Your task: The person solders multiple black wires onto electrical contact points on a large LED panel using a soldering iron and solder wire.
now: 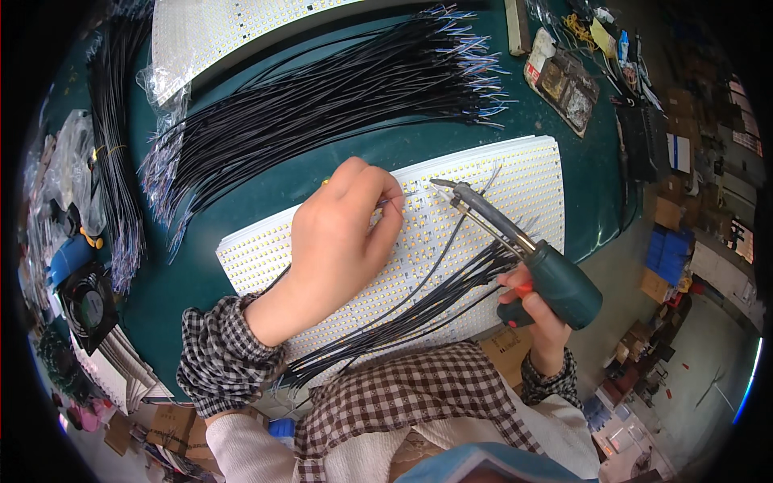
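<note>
A stack of white LED boards (483, 173), dotted with rows of small yellow chips, lies in front of me. Over its upper middle, my left hand (342, 221) is closed in a pinch on the end of a thin wire (385, 201), which reaches the top board's surface. A green-handled soldering gun (570, 288) is gripped by my right hand (541, 315), fingers around its handle. Its tip (439, 185) points left, just right of the pinched wire; whether it touches the board I cannot tell. Loose black cables (403, 318) lie across the board's lower part, below both hands.
A big bundle of black cables (322, 101) with stripped coloured ends lies beyond the boards. Another cable bundle (117, 161) and a small black fan (87, 306) are at the left. A dirty solder-stained tray (564, 84) sits far right. More LED boards (217, 32) stand at the back.
</note>
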Demonstrator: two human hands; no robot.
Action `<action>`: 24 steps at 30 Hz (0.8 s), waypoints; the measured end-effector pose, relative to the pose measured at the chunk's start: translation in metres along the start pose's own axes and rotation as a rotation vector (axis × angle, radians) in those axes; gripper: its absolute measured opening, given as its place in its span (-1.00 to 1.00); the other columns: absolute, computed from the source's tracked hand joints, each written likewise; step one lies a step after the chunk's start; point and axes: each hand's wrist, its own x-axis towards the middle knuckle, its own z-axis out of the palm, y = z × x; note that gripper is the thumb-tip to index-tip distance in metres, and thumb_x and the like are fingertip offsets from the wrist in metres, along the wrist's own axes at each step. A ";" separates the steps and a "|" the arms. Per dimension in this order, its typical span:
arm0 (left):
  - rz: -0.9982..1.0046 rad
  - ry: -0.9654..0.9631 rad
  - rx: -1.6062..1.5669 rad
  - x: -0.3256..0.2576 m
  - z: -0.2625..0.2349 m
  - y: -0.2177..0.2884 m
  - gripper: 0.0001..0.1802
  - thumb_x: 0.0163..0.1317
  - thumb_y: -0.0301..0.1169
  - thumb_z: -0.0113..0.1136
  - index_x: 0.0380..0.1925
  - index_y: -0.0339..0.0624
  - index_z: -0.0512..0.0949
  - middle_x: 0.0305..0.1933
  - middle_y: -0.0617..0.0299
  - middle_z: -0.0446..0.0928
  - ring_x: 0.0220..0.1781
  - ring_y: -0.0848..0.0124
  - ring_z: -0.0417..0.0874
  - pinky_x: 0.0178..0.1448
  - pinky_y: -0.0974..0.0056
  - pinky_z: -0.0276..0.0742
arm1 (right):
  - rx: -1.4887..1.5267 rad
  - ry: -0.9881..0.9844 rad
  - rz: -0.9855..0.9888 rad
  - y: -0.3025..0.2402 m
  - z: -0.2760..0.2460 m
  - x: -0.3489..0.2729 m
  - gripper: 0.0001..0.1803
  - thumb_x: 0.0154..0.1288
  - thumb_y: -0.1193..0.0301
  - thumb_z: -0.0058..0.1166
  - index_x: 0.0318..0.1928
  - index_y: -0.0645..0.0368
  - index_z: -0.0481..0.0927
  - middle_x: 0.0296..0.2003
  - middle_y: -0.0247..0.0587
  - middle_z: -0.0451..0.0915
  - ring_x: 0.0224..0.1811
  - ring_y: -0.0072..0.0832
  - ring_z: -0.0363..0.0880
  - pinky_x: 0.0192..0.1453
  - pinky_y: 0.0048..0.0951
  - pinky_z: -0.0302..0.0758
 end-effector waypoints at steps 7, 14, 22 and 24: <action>0.074 0.004 0.091 0.004 -0.005 0.004 -0.84 0.12 -0.59 0.33 -0.35 -0.15 0.54 -0.34 0.16 0.51 -0.39 0.15 0.62 -0.34 0.13 0.52 | -0.001 -0.006 0.016 -0.002 0.000 0.000 -0.46 0.39 0.34 0.21 0.24 0.49 0.49 -0.10 0.04 0.64 -0.04 -0.14 0.74 -0.12 -0.32 0.78; 0.097 0.028 0.111 0.005 0.003 -0.001 -0.83 0.09 -0.58 0.36 -0.38 -0.16 0.54 -0.35 0.17 0.50 -0.41 0.15 0.61 -0.36 0.13 0.50 | 0.002 -0.031 0.023 -0.002 -0.001 0.002 -0.47 0.39 0.33 0.22 0.23 0.46 0.49 -0.10 0.04 0.64 -0.03 -0.15 0.73 -0.12 -0.32 0.77; 0.085 0.033 0.101 0.005 0.004 -0.002 -0.86 0.11 -0.58 0.39 -0.39 -0.21 0.58 -0.39 0.22 0.49 -0.48 0.37 0.49 -0.42 0.29 0.39 | -0.146 -0.084 0.104 0.000 -0.007 -0.001 -0.51 0.38 0.32 0.24 0.15 0.46 0.53 -0.17 0.00 0.65 -0.12 -0.26 0.72 -0.03 -0.28 0.71; 0.085 0.036 0.090 0.005 0.004 -0.002 -0.86 0.10 -0.59 0.39 -0.39 -0.21 0.58 -0.40 0.22 0.49 -0.48 0.37 0.48 -0.42 0.29 0.39 | -0.085 -0.083 -0.007 0.004 -0.005 0.000 -0.54 0.37 0.36 0.24 0.14 0.47 0.53 -0.20 -0.03 0.66 -0.17 -0.30 0.70 0.00 -0.25 0.67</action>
